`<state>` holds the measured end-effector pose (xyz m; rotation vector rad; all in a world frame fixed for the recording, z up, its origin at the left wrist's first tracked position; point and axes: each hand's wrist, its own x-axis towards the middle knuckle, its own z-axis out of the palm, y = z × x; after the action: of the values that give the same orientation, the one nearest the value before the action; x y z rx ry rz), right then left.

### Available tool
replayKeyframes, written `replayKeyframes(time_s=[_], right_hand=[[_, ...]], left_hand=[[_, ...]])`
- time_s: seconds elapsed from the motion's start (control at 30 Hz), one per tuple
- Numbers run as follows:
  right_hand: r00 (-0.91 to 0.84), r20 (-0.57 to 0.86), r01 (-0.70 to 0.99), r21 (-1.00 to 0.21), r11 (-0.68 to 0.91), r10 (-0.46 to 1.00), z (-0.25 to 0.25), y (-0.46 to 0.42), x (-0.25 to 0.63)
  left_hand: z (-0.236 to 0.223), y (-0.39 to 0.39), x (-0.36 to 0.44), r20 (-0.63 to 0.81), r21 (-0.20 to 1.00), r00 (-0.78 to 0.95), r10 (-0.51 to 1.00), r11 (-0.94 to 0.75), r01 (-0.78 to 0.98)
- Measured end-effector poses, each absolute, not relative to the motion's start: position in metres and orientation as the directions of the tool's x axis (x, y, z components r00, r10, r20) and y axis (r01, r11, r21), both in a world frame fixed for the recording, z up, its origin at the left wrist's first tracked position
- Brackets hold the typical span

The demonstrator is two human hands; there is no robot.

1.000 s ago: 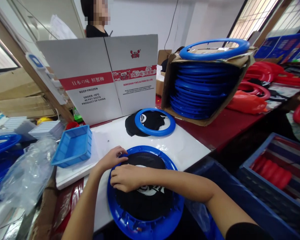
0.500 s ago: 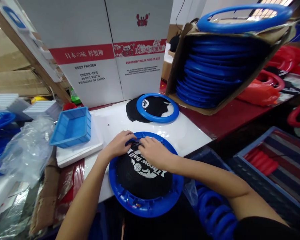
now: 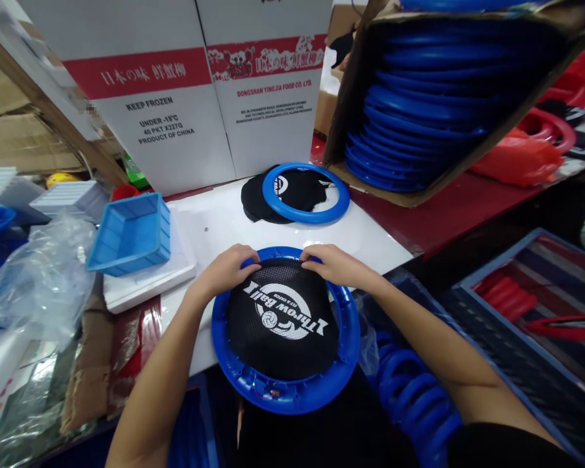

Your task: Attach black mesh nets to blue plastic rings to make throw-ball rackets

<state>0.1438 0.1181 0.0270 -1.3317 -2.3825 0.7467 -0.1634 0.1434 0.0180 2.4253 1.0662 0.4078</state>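
A blue plastic ring (image 3: 292, 402) lies at the near edge of the white board, tilted toward me. Black mesh fabric (image 3: 283, 354) printed "Throw Ball" covers most of its opening, with a gap along the right side. My left hand (image 3: 231, 268) is closed at the ring's far left, its fingers pinching the fabric edge against the rim. At the far right, my right hand (image 3: 335, 265) pinches the fabric edge between thumb and fingers. Farther back, a second blue ring (image 3: 342, 207) rests partly over a stack of black printed fabric pieces (image 3: 253, 200).
A carton (image 3: 404, 198) packed with blue rings (image 3: 419, 136) stands at the back right. Left of the work is a light-blue bin (image 3: 131, 227) on white slabs. Tall white cartons (image 3: 175, 156) form a wall behind. Lower right, a crate (image 3: 468, 283) contains red pieces.
My right hand has moved right along the far rim, away from my left hand, uncovering the print. The fabric now spreads wider at the far side. The view has tipped slightly downward.
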Motion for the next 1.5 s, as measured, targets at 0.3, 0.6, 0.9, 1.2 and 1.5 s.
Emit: replayKeyframes(time_s=[0.3, 0.6, 0.9, 1.2, 1.5], right_hand=[[-0.487, 0.081, 0.617, -0.673, 0.408, 0.870, 0.013, 0.129, 0.150], [-0.564, 0.105, 0.626, -0.593, 0.507, 0.819, 0.015, 0.135, 0.156], [-0.692, 0.093, 0.605, -0.466, 0.645, 0.716, 0.007, 0.146, 0.161], [-0.704, 0.247, 0.497, -0.497, 0.711, 0.666, -0.012, 0.153, 0.170], [-0.707, 0.048, 0.587, -0.515, 0.624, 0.705, 0.011, 0.162, 0.164]], left_hand=[[0.004, 0.154, -0.160, 0.058, 0.727, 0.508, 0.859, -0.385, 0.568], [0.000, 0.161, -0.159, -0.064, 0.769, 0.518, 0.853, -0.289, 0.570], [-0.002, 0.164, -0.162, -0.069, 0.756, 0.533, 0.843, -0.305, 0.580], [0.001, 0.163, -0.162, -0.057, 0.707, 0.548, 0.835, -0.354, 0.613], [0.004, 0.163, -0.157, -0.035, 0.675, 0.547, 0.837, -0.383, 0.631]])
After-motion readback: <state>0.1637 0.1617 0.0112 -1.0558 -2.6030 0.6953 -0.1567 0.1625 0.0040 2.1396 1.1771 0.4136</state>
